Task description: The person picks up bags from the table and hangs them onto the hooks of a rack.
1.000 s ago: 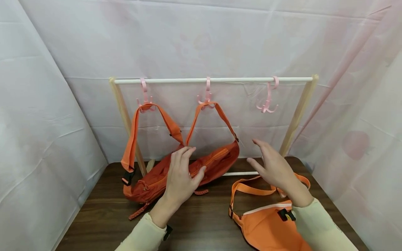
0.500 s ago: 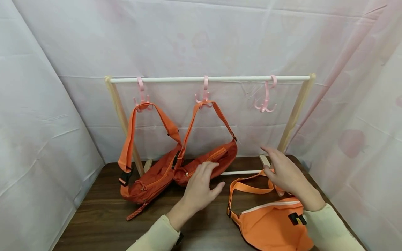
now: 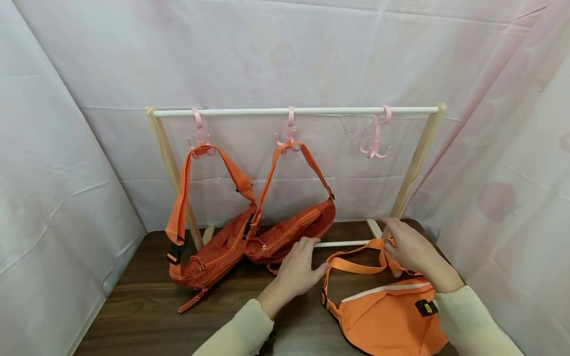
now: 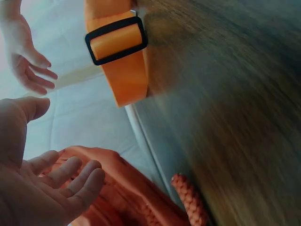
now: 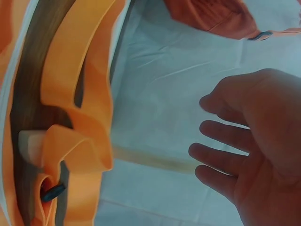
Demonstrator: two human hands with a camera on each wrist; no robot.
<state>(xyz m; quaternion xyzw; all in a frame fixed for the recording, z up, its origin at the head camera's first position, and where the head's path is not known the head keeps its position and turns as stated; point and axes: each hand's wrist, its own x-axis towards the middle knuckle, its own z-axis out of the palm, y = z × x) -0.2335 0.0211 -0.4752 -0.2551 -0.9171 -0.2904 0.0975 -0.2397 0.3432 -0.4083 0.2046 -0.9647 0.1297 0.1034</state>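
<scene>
While both hands are held over the desk [image 3: 138, 306], the orange bag [image 3: 383, 321] lies towards its right edge, with its strap [image 3: 356, 266] looped behind it, nearer the back right corner. The right hand [image 3: 407, 247] is above the strap, its grip wide, fingers loosely extended. The left hand [image 3: 297, 269] is near the strap's left side, its grip wide too, thumb apart from the fingers. In the head view the right fingers overlap the strap, but the right wrist view seems to show them apart from it.

Along the back edge, a white bar [image 3: 245, 112] runs between two wooden posts [image 3: 414, 168]. From the left hook [image 3: 198, 133] hangs one rust-red bag [image 3: 218, 252], low over the desk; from the middle hook [image 3: 291, 129], a second red bag [image 3: 291, 232]. The right hook [image 3: 375, 143] hangs towards the right post.
</scene>
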